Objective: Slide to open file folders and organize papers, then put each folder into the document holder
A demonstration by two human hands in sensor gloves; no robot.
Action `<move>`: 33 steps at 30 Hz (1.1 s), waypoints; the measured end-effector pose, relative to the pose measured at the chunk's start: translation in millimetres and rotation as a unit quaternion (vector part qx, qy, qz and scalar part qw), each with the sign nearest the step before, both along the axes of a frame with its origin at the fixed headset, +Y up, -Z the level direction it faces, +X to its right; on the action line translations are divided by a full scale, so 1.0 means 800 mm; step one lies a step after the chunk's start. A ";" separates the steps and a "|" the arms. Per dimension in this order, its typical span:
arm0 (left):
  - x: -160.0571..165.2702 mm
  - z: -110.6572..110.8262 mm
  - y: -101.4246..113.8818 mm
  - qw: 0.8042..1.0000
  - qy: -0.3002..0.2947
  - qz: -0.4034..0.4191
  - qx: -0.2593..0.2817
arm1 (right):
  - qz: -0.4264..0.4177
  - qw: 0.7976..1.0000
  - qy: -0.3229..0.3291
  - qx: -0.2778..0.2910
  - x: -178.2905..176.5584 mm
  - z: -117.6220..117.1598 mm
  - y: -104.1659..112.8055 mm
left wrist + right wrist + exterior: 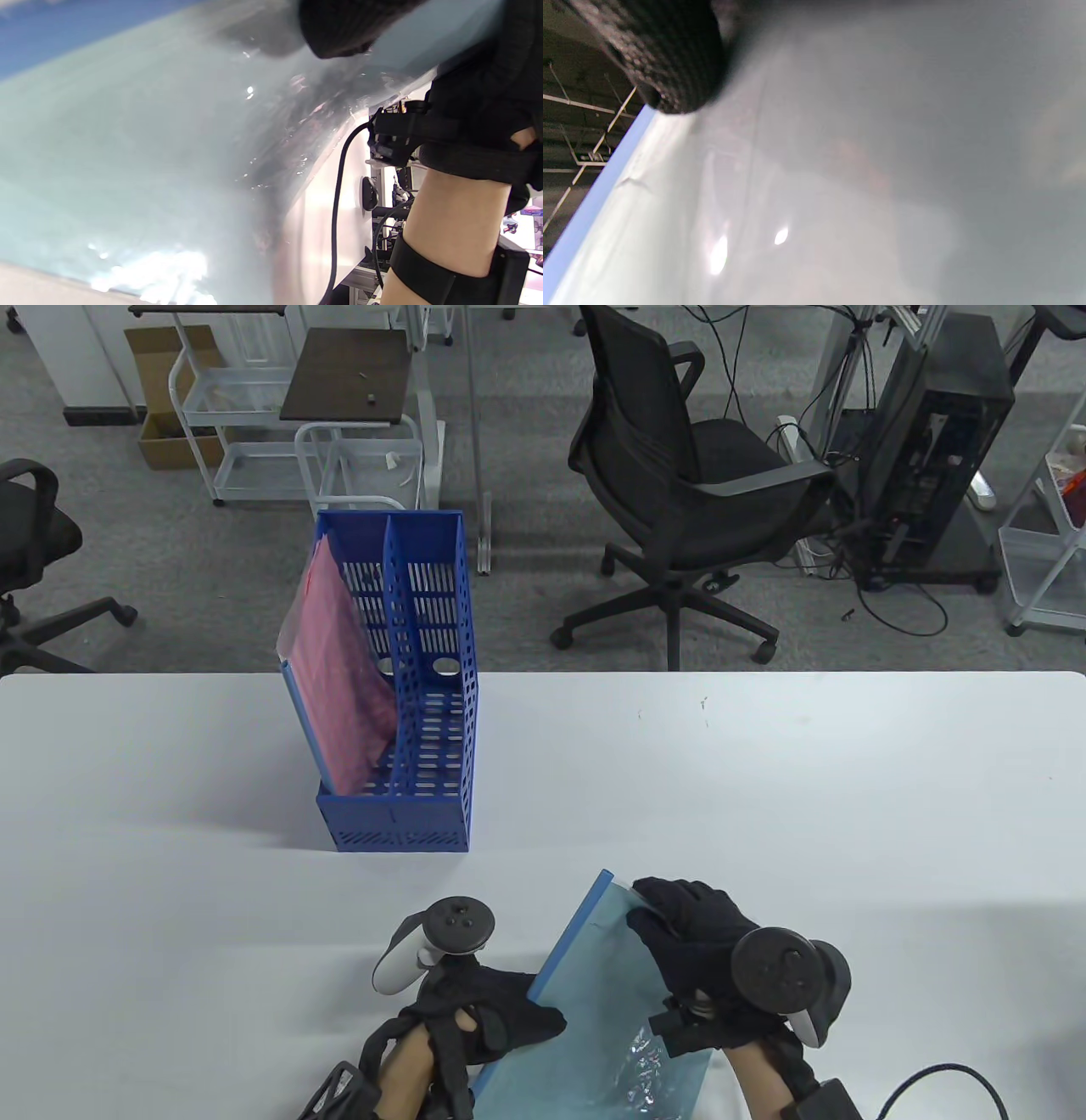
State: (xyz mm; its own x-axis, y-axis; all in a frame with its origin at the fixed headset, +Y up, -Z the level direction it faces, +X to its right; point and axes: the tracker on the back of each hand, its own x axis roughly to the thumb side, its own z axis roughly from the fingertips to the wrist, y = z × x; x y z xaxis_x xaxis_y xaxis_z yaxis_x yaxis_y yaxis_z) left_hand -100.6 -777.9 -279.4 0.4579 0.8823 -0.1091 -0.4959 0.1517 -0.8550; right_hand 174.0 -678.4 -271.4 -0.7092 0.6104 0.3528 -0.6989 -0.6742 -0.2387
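Note:
A translucent blue folder with a darker blue slide strip along its left edge lies slanted at the table's near edge, between both hands. My left hand grips its left edge near the strip. My right hand curls its fingers round the folder's far right corner. In the left wrist view the folder fills the frame under a gloved fingertip. The right wrist view shows the folder's sheet, its strip and one fingertip. A pink folder stands in the left slot of the blue document holder.
The document holder stands left of the table's middle, and its right slot holds nothing. Beyond the far edge are a black office chair, white carts and a computer tower. My right forearm with a cable shows in the left wrist view.

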 end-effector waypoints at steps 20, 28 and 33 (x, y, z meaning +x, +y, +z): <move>-0.168 0.005 0.151 0.686 0.543 0.238 0.422 | 0.282 0.932 -0.034 -0.225 -0.004 -0.032 -0.089; -0.161 -0.035 0.182 0.643 0.573 0.215 0.460 | 0.317 0.921 -0.023 -0.224 -0.016 -0.032 -0.106; -0.151 -0.063 0.176 0.643 0.592 0.206 0.441 | 0.324 0.920 -0.018 -0.221 -0.022 -0.030 -0.106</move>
